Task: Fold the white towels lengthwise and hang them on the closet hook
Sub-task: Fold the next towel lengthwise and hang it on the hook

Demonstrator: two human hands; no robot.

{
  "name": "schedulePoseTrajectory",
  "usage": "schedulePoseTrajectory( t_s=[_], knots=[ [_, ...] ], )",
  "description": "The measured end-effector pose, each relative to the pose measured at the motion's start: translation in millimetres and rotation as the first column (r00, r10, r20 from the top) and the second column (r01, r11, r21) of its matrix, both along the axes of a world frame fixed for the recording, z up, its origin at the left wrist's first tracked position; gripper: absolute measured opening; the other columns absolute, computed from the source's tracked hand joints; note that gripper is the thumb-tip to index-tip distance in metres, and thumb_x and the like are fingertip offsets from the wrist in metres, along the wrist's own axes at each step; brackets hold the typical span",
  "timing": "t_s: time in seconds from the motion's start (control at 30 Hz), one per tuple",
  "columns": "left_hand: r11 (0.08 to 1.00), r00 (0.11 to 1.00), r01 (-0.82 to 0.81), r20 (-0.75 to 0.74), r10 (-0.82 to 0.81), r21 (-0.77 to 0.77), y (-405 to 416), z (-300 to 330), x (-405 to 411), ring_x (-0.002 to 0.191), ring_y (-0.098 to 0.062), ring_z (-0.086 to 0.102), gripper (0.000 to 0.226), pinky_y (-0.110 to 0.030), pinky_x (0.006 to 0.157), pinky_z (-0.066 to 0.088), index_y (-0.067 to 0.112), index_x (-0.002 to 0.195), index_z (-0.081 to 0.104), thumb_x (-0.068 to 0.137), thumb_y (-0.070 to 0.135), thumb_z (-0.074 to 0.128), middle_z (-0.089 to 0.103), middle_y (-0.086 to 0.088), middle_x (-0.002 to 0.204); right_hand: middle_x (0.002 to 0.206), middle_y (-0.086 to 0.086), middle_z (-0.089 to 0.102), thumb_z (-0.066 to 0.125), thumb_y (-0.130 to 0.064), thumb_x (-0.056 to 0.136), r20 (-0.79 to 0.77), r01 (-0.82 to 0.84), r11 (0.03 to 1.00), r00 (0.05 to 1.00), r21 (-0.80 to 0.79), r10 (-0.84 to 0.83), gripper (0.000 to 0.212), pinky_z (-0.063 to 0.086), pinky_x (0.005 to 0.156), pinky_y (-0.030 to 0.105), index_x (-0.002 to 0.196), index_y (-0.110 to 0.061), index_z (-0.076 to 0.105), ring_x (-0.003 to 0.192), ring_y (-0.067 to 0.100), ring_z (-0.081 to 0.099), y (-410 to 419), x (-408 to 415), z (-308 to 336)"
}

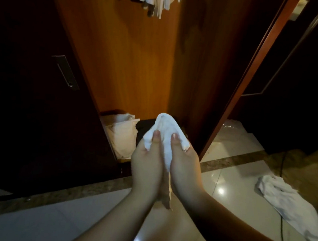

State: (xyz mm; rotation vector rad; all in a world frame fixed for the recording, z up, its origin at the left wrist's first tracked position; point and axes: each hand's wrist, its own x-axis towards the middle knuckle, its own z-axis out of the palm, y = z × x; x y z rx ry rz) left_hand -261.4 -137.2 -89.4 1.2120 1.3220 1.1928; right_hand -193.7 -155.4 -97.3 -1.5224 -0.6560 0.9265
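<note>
A white towel [165, 128] is bunched up between my two hands in the middle of the view. My left hand [147, 163] grips its left side with the thumb on top. My right hand [183, 167] grips its right side the same way, and the palms are pressed close together. A strip of the towel hangs down between my wrists. Several white cloths [159, 0] hang at the top of the open closet. More white towels [288, 201] lie crumpled on the floor at the right. The hook itself is not visible.
The closet has an orange wooden back wall [125, 57], a dark door [34, 92] at the left and a dark door [298, 83] at the right. A white bag [121, 134] sits on the closet floor. A thin black cable [281, 213] crosses the glossy tiles at the right.
</note>
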Motion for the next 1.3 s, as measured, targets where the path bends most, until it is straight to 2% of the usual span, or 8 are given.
schedulePoseTrajectory(
  t_s=[0.13, 0.27, 0.47, 0.57, 0.67, 0.83, 1.03, 1.3],
  knots=[
    [0.989, 0.988, 0.129, 0.071, -0.134, 0.067, -10.0, -4.8, 0.3, 0.095, 0.004, 0.068, 0.046, -0.007, 0.069, 0.05, 0.028, 0.129, 0.064, 0.094, 0.054, 0.048, 0.072, 0.019, 0.105, 0.095, -0.022, 0.074, 0.049, -0.068, 0.087, 0.082, -0.162, 0.981, 0.985, 0.108, 0.153, 0.023, 0.052, 0.077, 0.019, 0.092, -0.054, 0.066, 0.09, -0.003, 0.07, -5.8, 1.6, 6.5],
    [0.95, 0.92, 0.31, 0.246, -0.306, 0.022, -5.7, -3.1, -5.9, 0.107, -0.003, 0.067, 0.034, -0.016, 0.08, 0.054, 0.034, 0.118, 0.063, 0.093, 0.053, 0.052, 0.074, 0.012, 0.11, 0.102, -0.018, 0.075, 0.049, -0.084, 0.074, 0.085, -0.31, 0.942, 0.95, 0.132, 0.301, 0.033, 0.056, 0.093, 0.035, 0.093, -0.062, 0.066, 0.099, 0.001, 0.071, -2.5, 20.7, 10.3],
    [0.851, 0.789, 0.524, 0.349, -0.505, 0.046, 3.7, 8.0, -11.9, 0.134, -0.001, 0.047, 0.068, -0.04, 0.119, 0.031, 0.029, 0.154, 0.032, 0.092, 0.055, 0.037, 0.057, 0.018, 0.14, 0.116, -0.008, 0.072, 0.055, -0.085, 0.074, 0.117, -0.488, 0.849, 0.873, 0.203, 0.474, 0.06, 0.054, 0.095, 0.028, 0.119, -0.046, 0.062, 0.112, 0.009, 0.067, 3.9, 42.8, 26.7],
    [0.826, 0.758, 0.56, 0.361, -0.544, 0.068, 9.5, 11.5, -14.9, 0.14, -0.012, 0.044, 0.064, -0.041, 0.119, 0.033, 0.026, 0.152, 0.04, 0.094, 0.05, 0.036, 0.049, -0.001, 0.151, 0.109, -0.007, 0.073, 0.062, -0.071, 0.08, 0.288, -0.482, 0.858, 0.859, 0.18, 0.423, 0.029, 0.057, 0.088, 0.024, 0.104, -0.056, 0.065, 0.102, 0.006, 0.07, 7.1, 46.2, 38.4],
    [0.768, 0.723, 0.614, 0.263, -0.639, 0.181, 20.7, 21.2, -25.3, 0.133, 0.004, 0.046, 0.043, -0.015, 0.106, 0.039, 0.034, 0.136, 0.056, 0.099, 0.041, 0.034, 0.061, 0.019, 0.135, 0.101, -0.024, 0.072, 0.054, -0.061, 0.091, 0.369, -0.441, 0.881, 0.858, 0.173, 0.357, 0.017, 0.051, 0.075, 0.009, 0.099, -0.051, 0.066, 0.095, -0.006, 0.068, 12.1, 57.0, 55.5],
    [0.888, 0.959, 0.278, -0.061, -0.276, 0.365, 58.0, 48.4, -46.7, 0.126, -0.001, 0.049, 0.039, -0.029, 0.102, 0.046, 0.06, 0.114, 0.056, 0.076, 0.056, 0.066, 0.053, 0.016, 0.135, 0.096, -0.03, 0.072, 0.051, -0.064, 0.089, 0.472, -0.597, 0.796, 0.732, 0.1, 0.49, 0.024, 0.051, 0.079, 0.009, 0.096, -0.048, 0.068, 0.092, -0.007, 0.069, 26.4, 84.1, 105.8],
    [0.785, 0.799, 0.561, 0.077, -0.597, 0.263, 91.6, 82.0, -48.9, 0.112, -0.022, 0.068, 0.04, -0.031, 0.086, 0.054, 0.028, 0.11, 0.073, 0.071, 0.036, 0.08, 0.073, -0.003, 0.116, 0.116, -0.019, 0.071, 0.041, -0.057, 0.099, 0.528, -0.76, 0.649, 0.56, 0.022, 0.638, 0.029, 0.054, 0.094, 0.024, 0.112, -0.043, 0.063, 0.109, 0.004, 0.067, 43.0, 94.6, 152.7],
    [0.701, 0.651, 0.678, 0.263, -0.712, 0.22, 80.2, 102.3, -11.8, 0.119, -0.027, 0.064, 0.036, -0.044, 0.1, 0.052, 0.028, 0.114, 0.075, 0.08, 0.037, 0.077, 0.069, -0.007, 0.125, 0.116, 0.002, 0.074, 0.066, -0.076, 0.068, 0.211, -0.742, 0.604, 0.666, 0.292, 0.716, 0.063, 0.056, 0.094, 0.033, 0.108, -0.029, 0.077, 0.114, 0.021, 0.068, 57.7, 105.2, 172.1]
  ],
)
